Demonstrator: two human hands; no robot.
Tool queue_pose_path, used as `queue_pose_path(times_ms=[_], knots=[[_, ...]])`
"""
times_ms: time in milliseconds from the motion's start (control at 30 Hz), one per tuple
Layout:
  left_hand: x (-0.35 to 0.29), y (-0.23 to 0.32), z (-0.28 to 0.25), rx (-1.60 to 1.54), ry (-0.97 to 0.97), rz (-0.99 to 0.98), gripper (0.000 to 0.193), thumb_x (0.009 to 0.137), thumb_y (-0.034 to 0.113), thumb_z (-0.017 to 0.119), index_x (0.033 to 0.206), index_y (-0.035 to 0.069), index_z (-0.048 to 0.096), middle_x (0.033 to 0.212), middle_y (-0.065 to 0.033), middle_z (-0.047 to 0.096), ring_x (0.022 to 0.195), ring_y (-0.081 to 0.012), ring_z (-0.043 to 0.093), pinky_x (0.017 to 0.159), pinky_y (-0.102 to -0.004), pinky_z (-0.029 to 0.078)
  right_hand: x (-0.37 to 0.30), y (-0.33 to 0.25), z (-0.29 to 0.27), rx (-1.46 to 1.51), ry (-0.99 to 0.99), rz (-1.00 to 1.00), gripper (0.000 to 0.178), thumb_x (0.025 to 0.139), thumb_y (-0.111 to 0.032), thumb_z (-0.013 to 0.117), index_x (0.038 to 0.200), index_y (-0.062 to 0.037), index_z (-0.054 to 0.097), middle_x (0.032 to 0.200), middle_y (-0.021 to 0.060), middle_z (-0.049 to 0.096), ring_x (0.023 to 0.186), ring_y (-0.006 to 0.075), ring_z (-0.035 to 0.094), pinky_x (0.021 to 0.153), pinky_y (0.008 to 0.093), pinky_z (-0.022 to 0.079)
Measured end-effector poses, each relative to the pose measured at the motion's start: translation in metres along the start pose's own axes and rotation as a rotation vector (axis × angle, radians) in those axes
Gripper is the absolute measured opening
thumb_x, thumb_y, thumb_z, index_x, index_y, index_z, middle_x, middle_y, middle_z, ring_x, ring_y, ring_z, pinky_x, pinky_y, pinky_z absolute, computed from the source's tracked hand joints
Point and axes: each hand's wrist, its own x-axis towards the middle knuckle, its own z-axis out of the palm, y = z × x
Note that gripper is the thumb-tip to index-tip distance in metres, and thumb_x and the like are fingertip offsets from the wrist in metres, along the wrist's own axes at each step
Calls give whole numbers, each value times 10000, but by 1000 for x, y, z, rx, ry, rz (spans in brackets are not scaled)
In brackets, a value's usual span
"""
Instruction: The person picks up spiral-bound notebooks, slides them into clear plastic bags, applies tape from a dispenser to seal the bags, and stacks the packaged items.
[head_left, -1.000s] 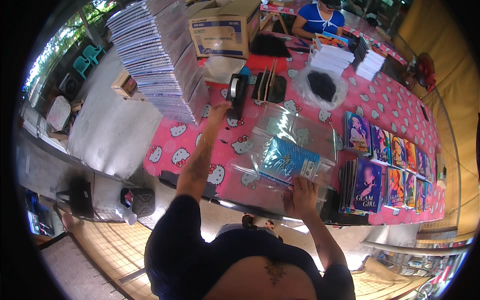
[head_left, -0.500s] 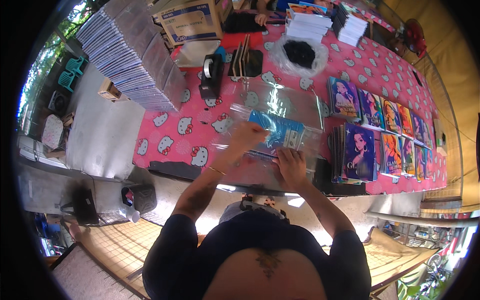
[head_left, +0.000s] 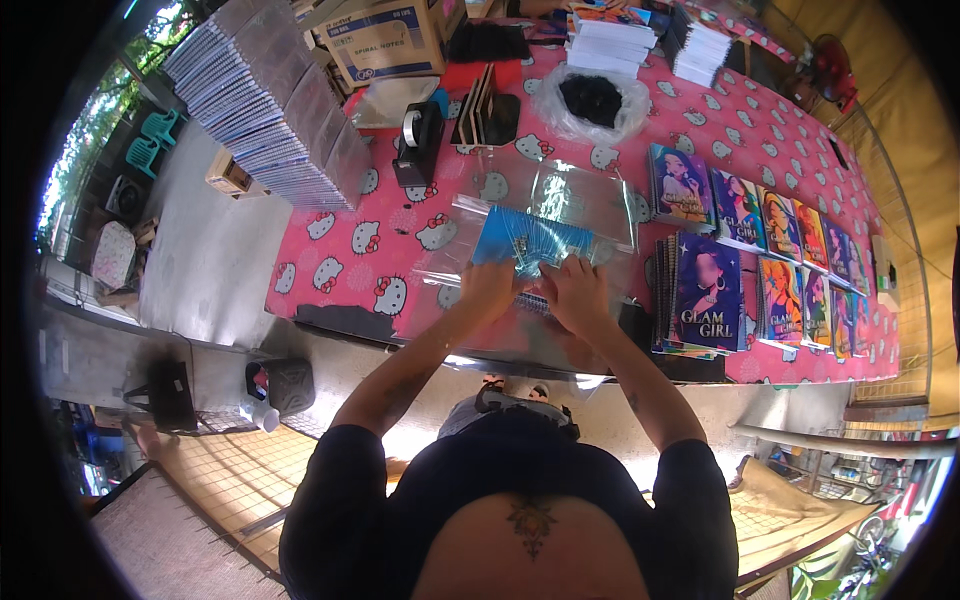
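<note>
A blue spiral notebook (head_left: 545,238) lies at the near side of the table under clear plastic wrap (head_left: 590,190), which glares and spreads out beyond it. My left hand (head_left: 490,287) rests at the notebook's near left, its fingers bent and closed on the plastic. Beside it, my right hand (head_left: 577,293) is on the near right part, fingers curled over the plastic. Thumbs and fingertips of the two hands come close together at the near edge; the exact grip is partly hidden. A black tape dispenser (head_left: 418,150) stands beyond my left hand.
A tall stack of plastic-covered spiral notebooks (head_left: 270,110) rises at the left. Colourful notebooks (head_left: 710,295) sit in piles on the right. Farther back are a cardboard box (head_left: 385,45), a wooden rack (head_left: 480,110), a plastic bag with black contents (head_left: 590,105) and white paper stacks (head_left: 610,45).
My left hand has come down from above the notebook to its near left edge. My right hand has shifted slightly up and left, so the two are closer together.
</note>
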Motion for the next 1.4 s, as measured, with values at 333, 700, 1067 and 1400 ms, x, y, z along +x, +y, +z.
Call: queue_pose_path(times_ms=[333,700,1067,1400], knots=[[-19,-2,-29,-251,616,664,308,905,167,657,1180,34,618,1117,-122,633,1080,-267,594,959,-448,459,144,152,-31,810,-519,260,715,911,-671,455,1277,-80,621,1197,128,664,1059,334,653,949,436,472],[115,-164,-56,-531,904,31,365,883,101,642,1244,48,633,865,-171,688,827,-226,661,756,-339,521,86,10,-170,470,77,-330,359,860,-393,691,1097,-124,694,1148,66,635,1076,254,582,976,404,391],[154,-295,-43,-1919,200,-119,167,835,150,665,781,-3,705,810,-127,700,585,-289,652,573,-383,533,102,-98,-179,111,259,-428,353,806,-331,743,1088,-124,700,1059,33,648,989,228,598,909,421,384],[86,-166,-145,-1207,144,495,256,854,106,713,1103,48,707,932,-88,716,829,-200,693,765,-329,553,121,-119,-148,-51,189,-269,446,808,-377,727,1123,-66,679,1057,109,714,972,261,662,924,437,384]])
